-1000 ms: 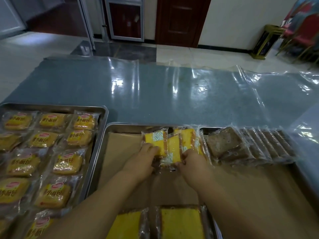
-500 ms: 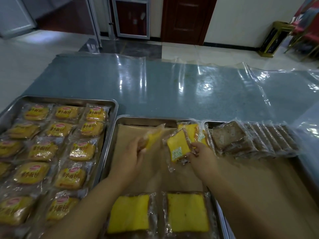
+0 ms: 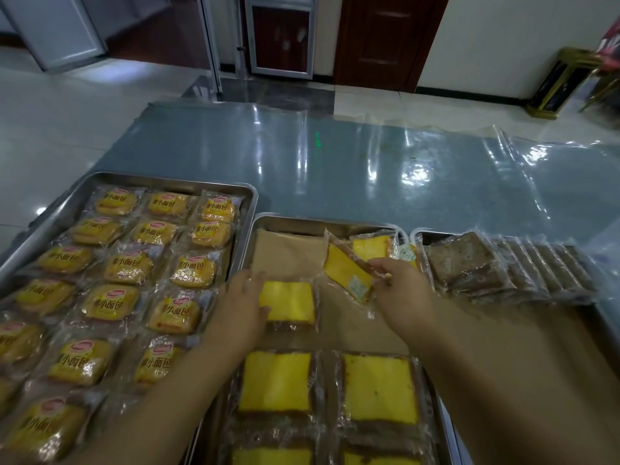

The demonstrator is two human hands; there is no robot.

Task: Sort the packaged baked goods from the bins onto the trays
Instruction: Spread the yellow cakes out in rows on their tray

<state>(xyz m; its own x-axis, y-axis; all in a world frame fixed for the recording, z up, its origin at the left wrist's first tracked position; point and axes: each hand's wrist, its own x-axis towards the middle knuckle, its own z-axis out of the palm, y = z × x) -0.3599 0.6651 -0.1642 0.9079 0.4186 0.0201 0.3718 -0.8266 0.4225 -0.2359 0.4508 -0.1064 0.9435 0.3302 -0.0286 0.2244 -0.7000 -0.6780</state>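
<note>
My left hand point(image 3: 240, 307) holds a wrapped yellow cake slice point(image 3: 288, 302) by its left edge, flat on the brown paper of the middle metal tray point(image 3: 288, 223). My right hand point(image 3: 401, 293) pinches a second wrapped yellow slice point(image 3: 345, 271), tilted above the paper. Another yellow slice point(image 3: 370, 246) leans upright at the tray's far side. Two rows of flat yellow slices point(image 3: 276, 380) lie at the near end of the tray.
A left metal tray point(image 3: 174, 181) is full of wrapped small yellow breads point(image 3: 110, 302). On the right, a row of wrapped brown slices point(image 3: 459, 256) leans in another tray. Plastic film covers the grey table point(image 3: 335, 162) beyond. A floor bin point(image 3: 557, 85) stands far right.
My left hand carried its yellow slice down from the air and laid it flat on the paper. My right hand lifted its slice slightly rightward. The view has shifted right.
</note>
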